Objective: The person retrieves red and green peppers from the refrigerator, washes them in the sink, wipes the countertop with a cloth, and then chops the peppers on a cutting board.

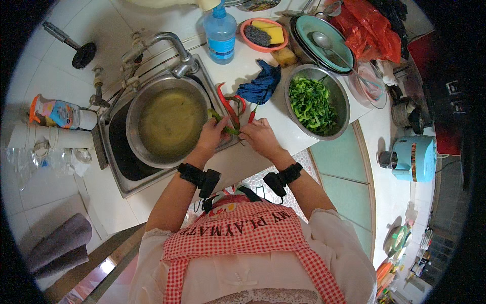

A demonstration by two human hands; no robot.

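Between my two hands, at the right edge of the sink, is a green chili pepper [230, 130]. My left hand [213, 133] grips its upper part, and my right hand [256, 133] pinches at its lower end. Red chili peppers [229, 107] lie on the white counter just beyond, with a smaller red one [252, 115] at my right fingers. A metal basin of yellowish water [172, 121] sits in the sink to the left. To the right stands a metal bowl [343, 108] holding chopped leafy greens [311, 106].
A dark blue cloth [261, 83] lies beyond the peppers. The faucet [184, 62] reaches over the basin. Behind are a blue plastic bottle [220, 36], an orange bowl with sponges [264, 48] and a stacked green dish with a spoon [303, 24]. The counter edge runs close before me.
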